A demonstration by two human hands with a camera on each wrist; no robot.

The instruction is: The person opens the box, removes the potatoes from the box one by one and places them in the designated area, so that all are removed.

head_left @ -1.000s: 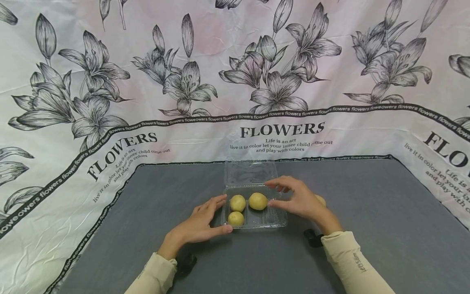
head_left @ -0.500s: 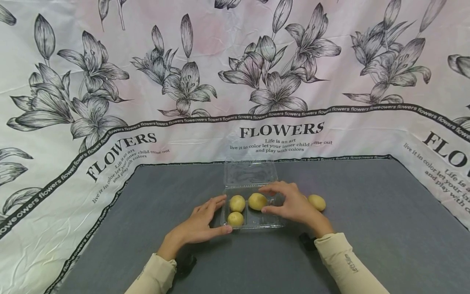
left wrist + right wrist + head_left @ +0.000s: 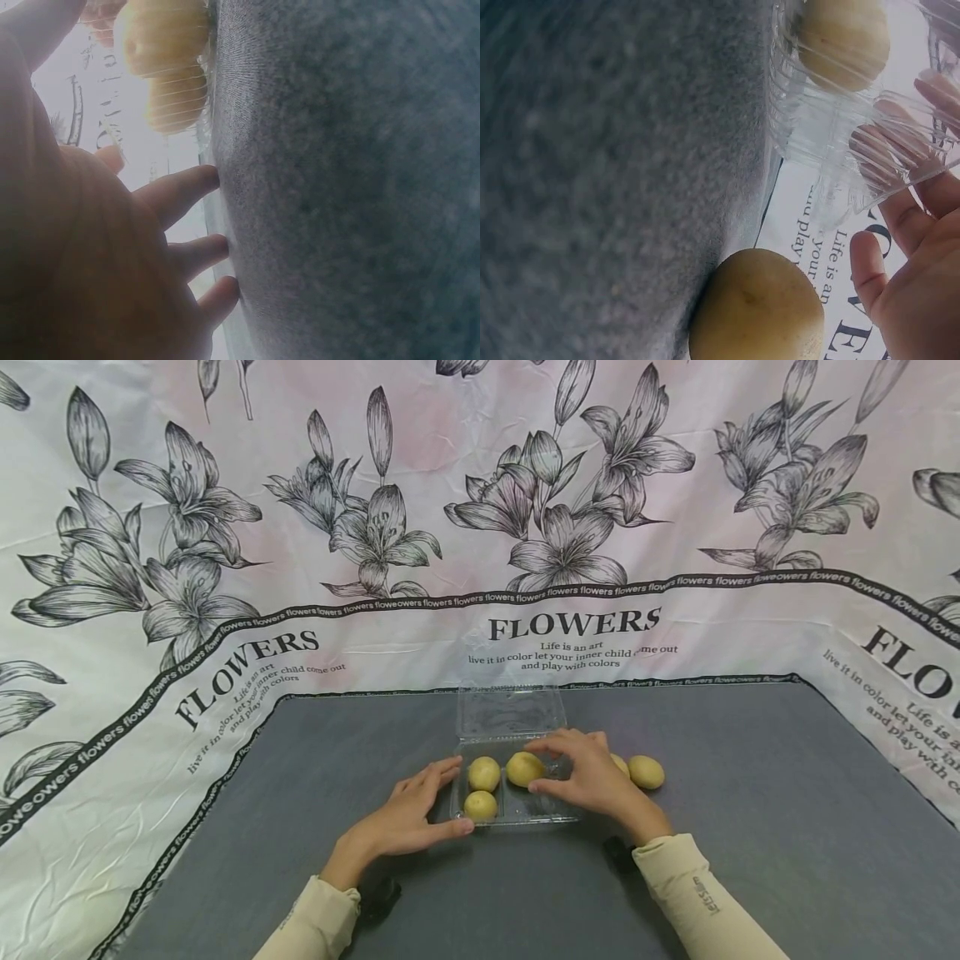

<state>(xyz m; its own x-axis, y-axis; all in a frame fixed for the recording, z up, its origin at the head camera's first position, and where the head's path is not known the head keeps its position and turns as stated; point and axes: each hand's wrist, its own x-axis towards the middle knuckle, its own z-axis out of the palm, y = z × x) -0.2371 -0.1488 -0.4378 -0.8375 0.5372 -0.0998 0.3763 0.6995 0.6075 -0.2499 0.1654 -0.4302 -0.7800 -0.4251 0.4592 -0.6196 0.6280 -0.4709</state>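
Observation:
A clear plastic clamshell box (image 3: 519,823) lies on the grey table with its lid raised at the back. Inside it, a rear potato (image 3: 483,773) and a front potato (image 3: 481,807) sit in the left part, with a third potato (image 3: 524,770) right of them. My left hand (image 3: 412,810) rests at the box's left edge, thumb spread and fingers extended. My right hand (image 3: 588,777) reaches over the box's right side, thumb and index around the third potato; firm contact cannot be judged. In the right wrist view its fingers (image 3: 904,214) look loosely extended.
On the table right of the box lies a yellow potato (image 3: 646,772), with another potato (image 3: 619,764) partly hidden behind my right hand. Behind the table hangs a white flower-printed cloth (image 3: 405,643). The raised lid (image 3: 510,712) stands near the table's back edge.
My right hand has moved left, bringing its thumb and index to the third potato and uncovering the potatoes on the table at right. My left hand has stayed put.

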